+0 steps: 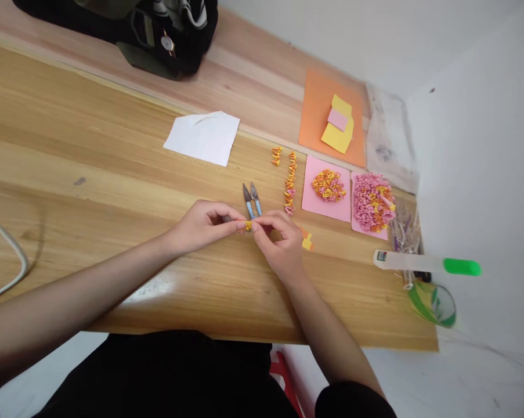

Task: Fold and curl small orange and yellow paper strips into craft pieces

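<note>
My left hand [207, 225] and my right hand [281, 238] meet over the wooden table, each pinching a small yellow piece [248, 225] between thumb and fingertips. Just beyond my fingertips lie blue-handled thread snips [252, 200], their dark blades apart and pointing away from me. A column of small orange, yellow and pink curled pieces [290, 183] runs beyond my right hand, with a shorter orange group [276, 155] beside it. Close to the right knuckles is an orange and yellow paper scrap [307, 239].
Piles of small pieces sit on pink squares [308, 200] at the right. Behind them are an orange sheet [309, 116] and a clear bag [392, 133]. White paper [205, 136], a black bag [183, 58], a green-capped bottle [409, 260], a tape roll [433, 305] and a cable [15, 249] surround the work.
</note>
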Available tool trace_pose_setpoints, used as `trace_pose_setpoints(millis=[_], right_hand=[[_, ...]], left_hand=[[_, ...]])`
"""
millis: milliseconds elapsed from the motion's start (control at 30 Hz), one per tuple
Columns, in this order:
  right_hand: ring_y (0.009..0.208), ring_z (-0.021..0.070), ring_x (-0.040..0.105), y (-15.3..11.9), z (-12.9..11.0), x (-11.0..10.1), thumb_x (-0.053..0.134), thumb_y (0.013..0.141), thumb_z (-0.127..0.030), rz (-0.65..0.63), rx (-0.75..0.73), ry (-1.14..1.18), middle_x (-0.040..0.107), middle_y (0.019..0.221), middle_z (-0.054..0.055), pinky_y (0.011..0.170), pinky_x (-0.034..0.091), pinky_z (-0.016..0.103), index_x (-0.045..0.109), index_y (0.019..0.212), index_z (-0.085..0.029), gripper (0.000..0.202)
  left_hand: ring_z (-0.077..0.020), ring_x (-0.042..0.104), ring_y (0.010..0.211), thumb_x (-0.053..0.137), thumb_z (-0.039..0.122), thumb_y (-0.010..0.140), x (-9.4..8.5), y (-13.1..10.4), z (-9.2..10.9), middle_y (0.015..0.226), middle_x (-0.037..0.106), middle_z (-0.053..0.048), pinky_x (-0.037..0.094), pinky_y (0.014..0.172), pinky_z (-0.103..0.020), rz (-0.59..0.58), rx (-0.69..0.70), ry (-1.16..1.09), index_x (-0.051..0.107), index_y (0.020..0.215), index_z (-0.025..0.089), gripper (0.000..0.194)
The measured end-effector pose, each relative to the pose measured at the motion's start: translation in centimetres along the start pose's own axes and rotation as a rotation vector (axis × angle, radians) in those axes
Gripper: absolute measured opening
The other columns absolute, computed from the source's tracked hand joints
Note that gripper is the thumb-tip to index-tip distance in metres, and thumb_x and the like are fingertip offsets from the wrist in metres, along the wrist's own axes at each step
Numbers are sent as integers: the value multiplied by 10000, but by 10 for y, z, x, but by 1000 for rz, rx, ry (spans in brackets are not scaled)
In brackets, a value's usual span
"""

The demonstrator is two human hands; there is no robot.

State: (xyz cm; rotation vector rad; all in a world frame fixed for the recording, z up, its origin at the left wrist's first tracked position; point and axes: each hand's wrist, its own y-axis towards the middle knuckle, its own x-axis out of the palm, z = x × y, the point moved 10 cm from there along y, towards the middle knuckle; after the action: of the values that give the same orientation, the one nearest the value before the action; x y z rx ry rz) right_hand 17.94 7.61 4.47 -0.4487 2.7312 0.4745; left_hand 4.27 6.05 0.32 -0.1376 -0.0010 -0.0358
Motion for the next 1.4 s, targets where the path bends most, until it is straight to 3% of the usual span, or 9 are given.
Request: trace_pose_setpoints(millis=[700, 1400], right_hand=[[653, 134, 560, 1, 2, 0, 618, 817, -201, -14, 12, 12, 633, 718, 6, 580, 463, 270, 646, 718, -220, 104], [604, 111, 544, 0, -4, -2, 635, 795, -164, 38, -47, 11, 623, 688, -5, 540, 467, 247, 639, 688, -202, 114]], left_hand=[[-186, 698, 737, 756, 373, 702, 2, 0, -1, 742, 751, -46, 558, 740, -280, -25, 15, 5, 756, 714, 175, 198], [-139, 676, 661, 733, 360, 714, 1, -2, 4, 741, 759, -34, 541, 642, -223, -13, 51, 108, 735, 729, 155, 205]])
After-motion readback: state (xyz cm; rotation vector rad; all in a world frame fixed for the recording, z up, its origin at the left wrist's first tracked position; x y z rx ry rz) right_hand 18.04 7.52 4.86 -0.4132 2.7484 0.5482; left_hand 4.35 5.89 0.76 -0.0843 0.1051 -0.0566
